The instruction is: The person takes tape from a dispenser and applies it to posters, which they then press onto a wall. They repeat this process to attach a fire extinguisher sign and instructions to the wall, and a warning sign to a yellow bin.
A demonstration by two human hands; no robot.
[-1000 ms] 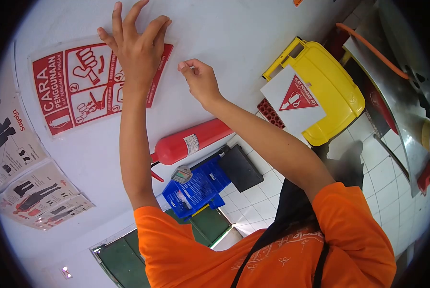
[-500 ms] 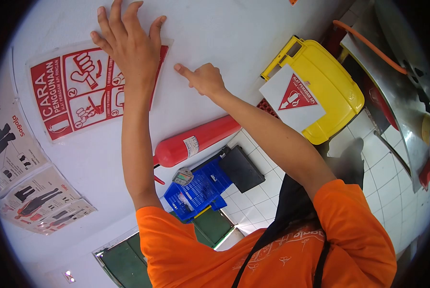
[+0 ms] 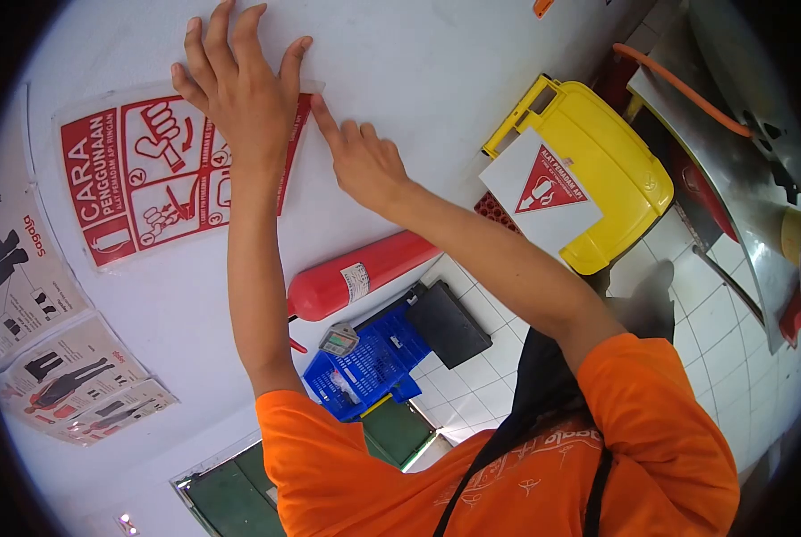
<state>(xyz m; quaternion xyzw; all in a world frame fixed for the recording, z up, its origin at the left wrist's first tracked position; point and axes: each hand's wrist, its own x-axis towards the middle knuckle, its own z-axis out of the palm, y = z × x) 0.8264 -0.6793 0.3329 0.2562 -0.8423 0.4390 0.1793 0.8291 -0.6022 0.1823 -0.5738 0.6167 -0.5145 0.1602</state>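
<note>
Red-and-white poster: the instruction sheet (image 3: 154, 174) lies against the white wall (image 3: 400, 63), its clear margin showing around the print, likely a protective cover.
Left hand: the left hand (image 3: 253, 98) is wide, fingers fanned over one end of the poster, back to the camera. That spread would suit steadying the sheet, though the palm's contact is hidden.
Right hand: the right hand (image 3: 364, 170) is partly open, index finger (image 3: 319, 107) straight and the others loosely bent, with nothing seen in it. The fingertip is at the poster's edge, which favours precise touch over grip; whether it presses cannot be told.
Extinguisher: the red cylinder (image 3: 364, 273) is close to the wall near the poster, presumably so the directions can be read beside it.
Blue basket: the slotted basket (image 3: 364, 362) is beyond the cylinder, with a small grey device (image 3: 339, 339) at its edge and a black box (image 3: 449, 322) beside it.
Yellow bin: the bin (image 3: 628, 174) is well apart from both hands. A triangular-marked sign (image 3: 543, 192) overlaps it in view, its printed face outward, probably for visibility.
</note>
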